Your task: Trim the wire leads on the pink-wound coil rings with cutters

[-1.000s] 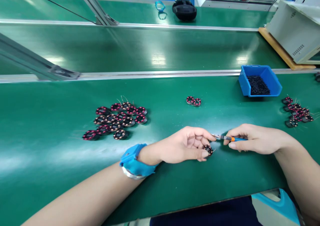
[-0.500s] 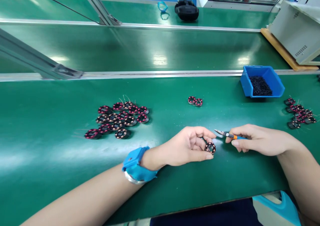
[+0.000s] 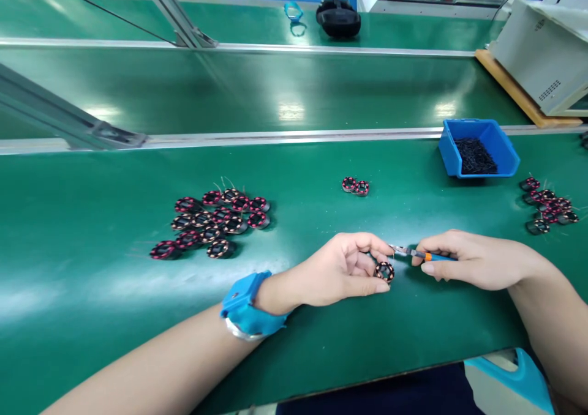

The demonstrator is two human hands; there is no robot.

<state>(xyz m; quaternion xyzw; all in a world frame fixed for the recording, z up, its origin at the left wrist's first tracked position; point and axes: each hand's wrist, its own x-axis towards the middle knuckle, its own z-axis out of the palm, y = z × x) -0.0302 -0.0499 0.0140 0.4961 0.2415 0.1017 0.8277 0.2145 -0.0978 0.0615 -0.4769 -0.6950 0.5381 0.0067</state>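
Between the thumb and fingers of my left hand (image 3: 351, 267) is a small round wound coil (image 3: 384, 272), black with copper-coloured windings. My right hand (image 3: 463, 261) is closed around a pair of small cutting pliers (image 3: 429, 256) with an orange and blue handle. The pliers' jaws lie at my left index fingertip, just above the coil, by a thin wire end. Whether the jaws grip that wire is too small to tell. Two more coils (image 3: 355, 186) sit together on the table beyond my left hand.
A cluster of several coils (image 3: 220, 216) with loose wires lies to the left. Another group of coils (image 3: 549, 205) is at the far right. Behind it stands a blue bin (image 3: 500, 152) of small black pieces. A metal rail (image 3: 294, 137) crosses the green table (image 3: 138, 317).
The pliers have moved slightly left, their tips now meeting my left fingertip by the wire. My left hand still holds the coil. The whole view has shifted a little.
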